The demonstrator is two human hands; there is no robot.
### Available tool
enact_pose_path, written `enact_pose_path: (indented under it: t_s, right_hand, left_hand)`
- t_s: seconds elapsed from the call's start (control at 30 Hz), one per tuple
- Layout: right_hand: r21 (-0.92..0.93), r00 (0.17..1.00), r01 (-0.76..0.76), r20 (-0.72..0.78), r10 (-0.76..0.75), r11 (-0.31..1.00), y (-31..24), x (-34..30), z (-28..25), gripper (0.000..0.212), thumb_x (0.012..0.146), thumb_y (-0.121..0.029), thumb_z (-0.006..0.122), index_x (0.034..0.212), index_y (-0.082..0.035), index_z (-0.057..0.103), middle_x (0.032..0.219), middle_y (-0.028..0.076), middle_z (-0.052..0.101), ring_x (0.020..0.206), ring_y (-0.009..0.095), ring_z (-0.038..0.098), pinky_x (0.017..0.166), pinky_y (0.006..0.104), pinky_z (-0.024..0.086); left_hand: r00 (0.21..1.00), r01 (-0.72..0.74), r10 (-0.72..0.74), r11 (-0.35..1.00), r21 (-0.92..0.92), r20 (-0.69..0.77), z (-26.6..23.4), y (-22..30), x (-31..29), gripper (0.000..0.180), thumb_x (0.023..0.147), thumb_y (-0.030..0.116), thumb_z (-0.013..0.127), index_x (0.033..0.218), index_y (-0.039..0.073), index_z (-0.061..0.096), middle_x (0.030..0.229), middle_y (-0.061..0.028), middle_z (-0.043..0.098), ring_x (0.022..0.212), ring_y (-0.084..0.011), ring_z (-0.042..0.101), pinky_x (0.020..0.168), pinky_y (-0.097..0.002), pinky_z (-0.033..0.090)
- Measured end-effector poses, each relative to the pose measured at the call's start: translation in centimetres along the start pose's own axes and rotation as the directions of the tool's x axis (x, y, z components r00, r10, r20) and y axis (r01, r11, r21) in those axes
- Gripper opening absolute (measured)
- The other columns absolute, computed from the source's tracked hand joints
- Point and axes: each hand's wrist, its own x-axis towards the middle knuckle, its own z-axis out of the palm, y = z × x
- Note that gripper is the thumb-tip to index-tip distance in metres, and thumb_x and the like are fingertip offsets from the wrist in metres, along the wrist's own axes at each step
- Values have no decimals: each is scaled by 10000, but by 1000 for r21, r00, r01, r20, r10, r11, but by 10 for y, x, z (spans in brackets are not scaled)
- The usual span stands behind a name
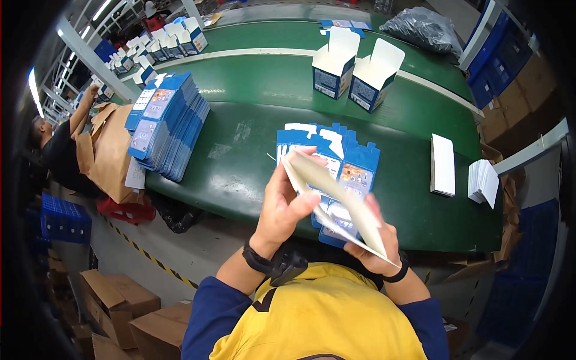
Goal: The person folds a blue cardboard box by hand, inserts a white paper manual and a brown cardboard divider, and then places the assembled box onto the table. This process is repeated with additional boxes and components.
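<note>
Between both hands, above the green work table (240,174), is a folded white cardboard piece (321,174), tilted, its walls spread apart with a gap between them. My left hand (281,207) grips its upper left end, thumb on the near wall. My right hand (382,243) closes round the lower right end, its fingers slightly blurred. Right beneath lie flat blue printed cartons (362,157), overlapping one another and partly hidden by my hands and the white piece.
A tall stack of flat blue cartons (171,129) stands at the left. Open cartons (333,69) with raised white lids stand across the table. White cardboard pieces (443,165) and a smaller white stack (483,180) lie at the right. Another person (54,150) is at the far left.
</note>
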Motion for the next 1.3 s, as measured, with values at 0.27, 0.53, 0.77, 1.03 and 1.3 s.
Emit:
enact_pose_path:
  t_s: [0.27,0.53,0.77,1.03,1.3]
  right_hand:
    - [434,902,-120,-328,280,893,54,-1,11,1552,358,-362,935,1451,-134,-143,1474,112,184,1326,262,287,1083,381,248]
    - [518,985,-68,-104,141,853,15,10,-27,1403,368,-269,949,1459,-36,98,1395,141,335,1298,269,346,1075,385,254]
    - [675,959,-181,-41,282,715,6,13,-26,1231,403,-239,933,1411,-18,262,1374,113,379,1332,239,297,1076,373,245]
    - [551,909,-255,-143,391,795,-5,20,-26,946,690,-183,780,1423,5,212,1394,135,370,1301,251,352,1068,365,269]
    - [833,980,93,-172,97,545,-6,29,-19,923,848,-447,616,1453,12,93,1459,177,289,1377,246,221,1101,370,187]
  left_hand:
    - [753,-109,-64,969,220,655,23,-15,-16,1215,679,483,764,1452,8,-43,1519,-195,33,1414,-280,38,1117,-382,94]
    - [778,-618,309,532,578,547,4,-19,2,977,640,55,750,1431,11,177,1301,-221,401,1199,-402,429,1047,-500,305]
    - [725,-686,428,518,511,539,3,-20,5,1052,590,44,774,1450,87,170,1280,-206,404,1189,-383,441,1044,-550,285]
    - [760,-647,415,561,517,500,11,-24,0,1008,618,10,742,1449,223,214,1311,-201,379,1194,-378,429,1034,-582,261]
    - [722,-689,457,538,485,520,19,-21,-4,491,587,-19,721,1029,179,643,1311,-214,357,1202,-426,404,1017,-567,296]
